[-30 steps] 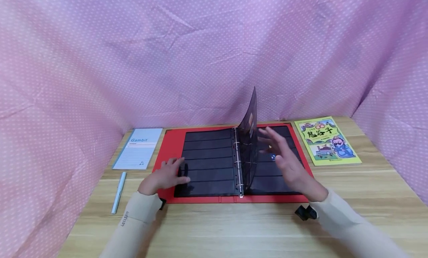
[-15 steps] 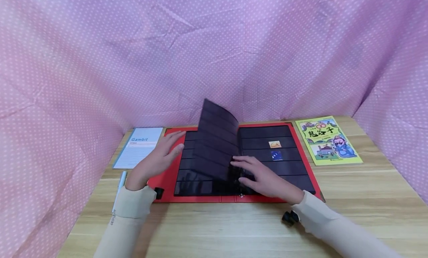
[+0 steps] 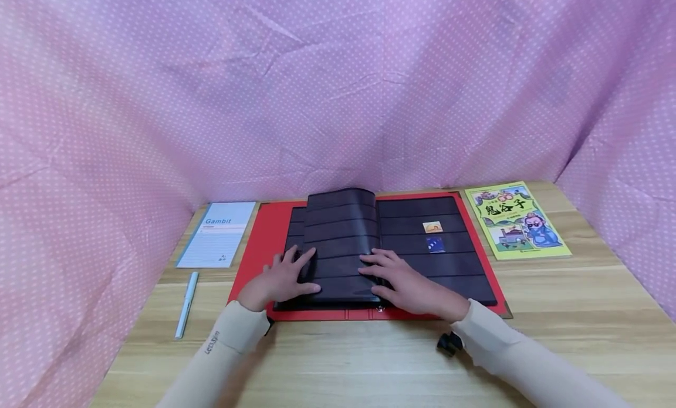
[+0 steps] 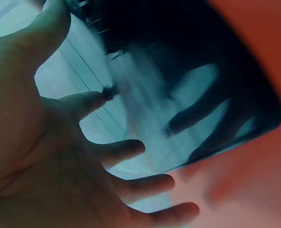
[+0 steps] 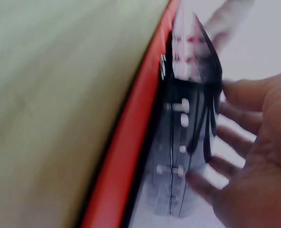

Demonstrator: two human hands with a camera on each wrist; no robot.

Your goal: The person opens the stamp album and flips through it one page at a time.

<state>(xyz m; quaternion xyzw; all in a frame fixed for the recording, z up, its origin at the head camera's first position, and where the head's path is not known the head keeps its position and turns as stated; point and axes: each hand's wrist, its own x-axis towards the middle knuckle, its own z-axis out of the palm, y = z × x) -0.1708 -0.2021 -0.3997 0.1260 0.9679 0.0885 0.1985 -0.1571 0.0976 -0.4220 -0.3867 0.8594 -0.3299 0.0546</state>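
A red ring binder (image 3: 264, 232) lies spread on the table, and one black pocket page (image 3: 338, 238) arches over its left side. My left hand (image 3: 277, 280), fingers spread, is at that page's lower left edge; the left wrist view shows the hand (image 4: 60, 152) beside the glossy black sheet (image 4: 226, 95). Near the rings, my right hand (image 3: 414, 285) rests its fingertips on the page's right part. In the right wrist view the hand (image 5: 259, 147) has its fingers against the bent page. The right-hand page holds an orange stamp (image 3: 432, 227) and a blue stamp (image 3: 435, 244).
A Gambit notepad (image 3: 216, 235) lies left of the binder, with a light blue pen (image 3: 186, 305) below it. On the right is a yellow illustrated book (image 3: 520, 223). Pink dotted cloth (image 3: 338, 91) hangs behind the wooden table (image 3: 359, 361).
The raised page has swung over from right to left and come down. My right hand has moved left to the rings; my left hand lifted away, then came back down to the page's edge.
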